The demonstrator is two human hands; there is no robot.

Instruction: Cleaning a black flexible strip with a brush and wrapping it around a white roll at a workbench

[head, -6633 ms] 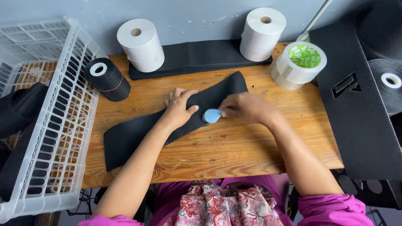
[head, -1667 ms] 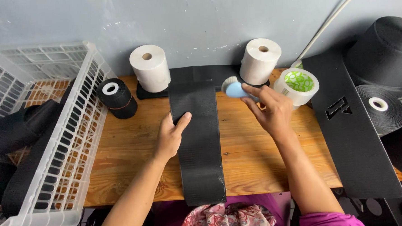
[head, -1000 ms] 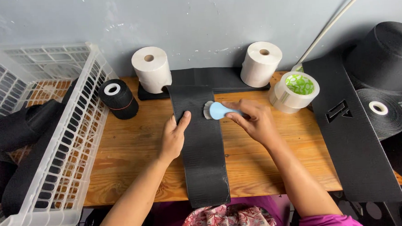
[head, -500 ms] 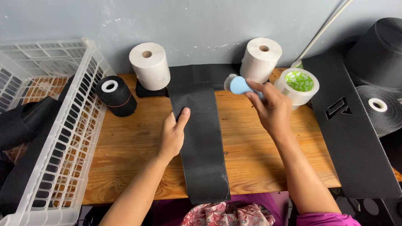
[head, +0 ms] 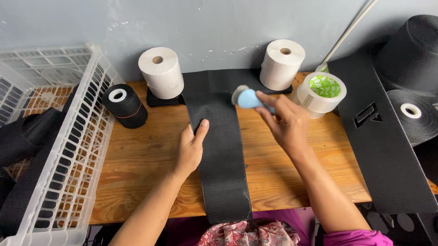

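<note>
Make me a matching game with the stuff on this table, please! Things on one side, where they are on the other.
Things:
1. black strip
2. blue brush
3. tape roll
4. white basket

Places:
A. in the right hand
B. at the table's left end
C. under the left hand
D. right of the right-hand white paper roll

Pairs: 1-C, 2-A, 3-D, 4-B

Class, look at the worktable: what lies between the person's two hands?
In the head view, the black fabric strip runs between the left hand, resting on its edge, and the right hand.
</note>
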